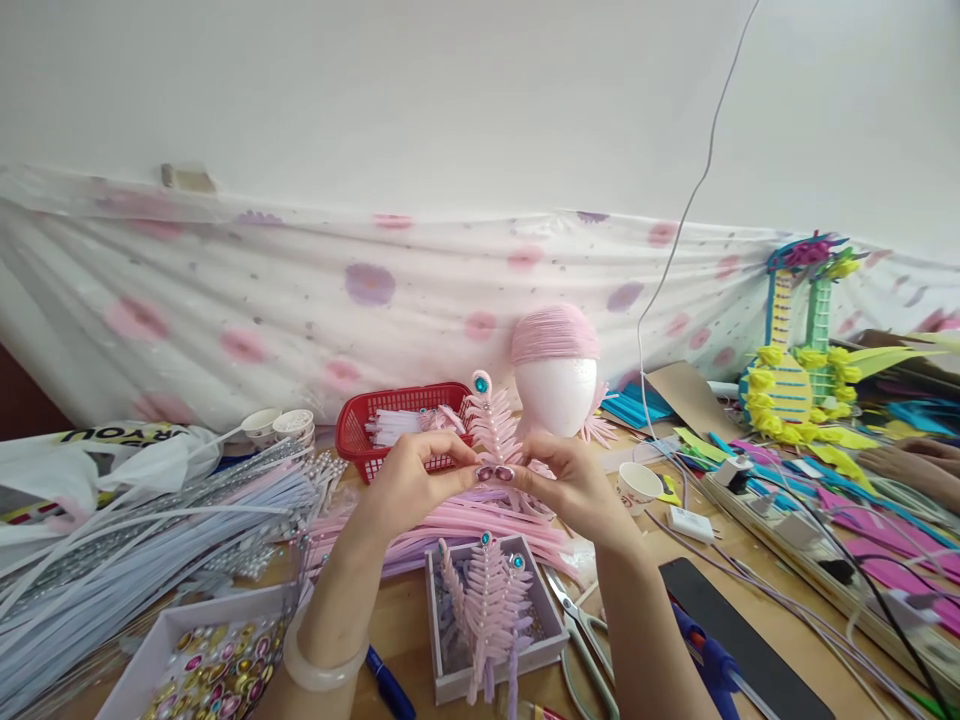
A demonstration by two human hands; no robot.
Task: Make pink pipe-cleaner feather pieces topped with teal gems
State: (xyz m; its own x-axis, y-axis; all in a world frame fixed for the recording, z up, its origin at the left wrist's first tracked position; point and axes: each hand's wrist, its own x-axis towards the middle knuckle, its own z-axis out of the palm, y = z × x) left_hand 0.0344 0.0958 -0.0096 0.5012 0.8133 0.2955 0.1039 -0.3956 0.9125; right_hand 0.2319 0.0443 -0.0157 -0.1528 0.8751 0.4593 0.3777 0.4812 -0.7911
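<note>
Between both hands stands a pink pipe-cleaner feather (495, 425), upright, with a row of pearls down its middle and a blue gem at its tip. My left hand (424, 475) pinches its lower part between thumb and fingers. From the other side my right hand (570, 480) pinches the same spot, the two thumbs almost touching. Below them is a small grey box (442, 665) with several similar pink feathers (484, 605) lying in it, blue gems at their tips. The feather's lower end is hidden behind the thumbs.
Behind stands a white foam head (555, 390) with a pink wrap. A red basket (360, 462) holds white and pink pieces. Nearby lie scissors (581, 630), a phone (739, 640), a blue glue gun (705, 655), a blue pen (390, 685), a gem tray (142, 655) and pipe-cleaner bundles (247, 510). Another person's hand (919, 465) is at right.
</note>
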